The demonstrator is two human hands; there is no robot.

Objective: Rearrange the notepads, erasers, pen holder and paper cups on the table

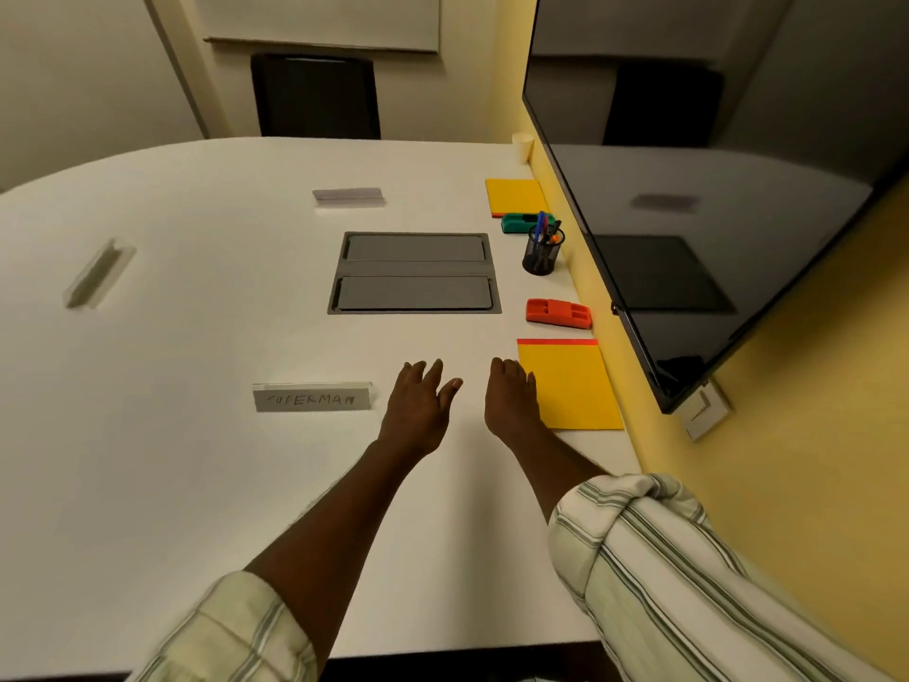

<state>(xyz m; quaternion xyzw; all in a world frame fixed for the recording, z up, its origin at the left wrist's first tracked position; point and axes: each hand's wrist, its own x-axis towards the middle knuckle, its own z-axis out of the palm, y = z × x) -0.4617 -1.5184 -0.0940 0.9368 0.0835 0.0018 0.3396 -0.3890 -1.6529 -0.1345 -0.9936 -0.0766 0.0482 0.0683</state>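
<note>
Along the table's right edge lie a near yellow notepad (573, 386), a red eraser (558, 313), a black mesh pen holder (541, 251) with pens, a green eraser (525, 223), a far yellow notepad (515, 196) and a paper cup (522, 146) in the far corner. My right hand (511, 398) hovers palm down, fingers touching or just over the near notepad's left edge, holding nothing. My left hand (420, 408) is beside it over bare table, fingers spread and empty.
A white table (172, 435) carries a name plate reading SUPERMAN (312, 398), two more plates (348, 195) (98, 273) and a grey recessed socket box (414, 273). A wall-mounted dark screen (713, 214) overhangs the right edge. A black chair (315, 96) stands at the far end.
</note>
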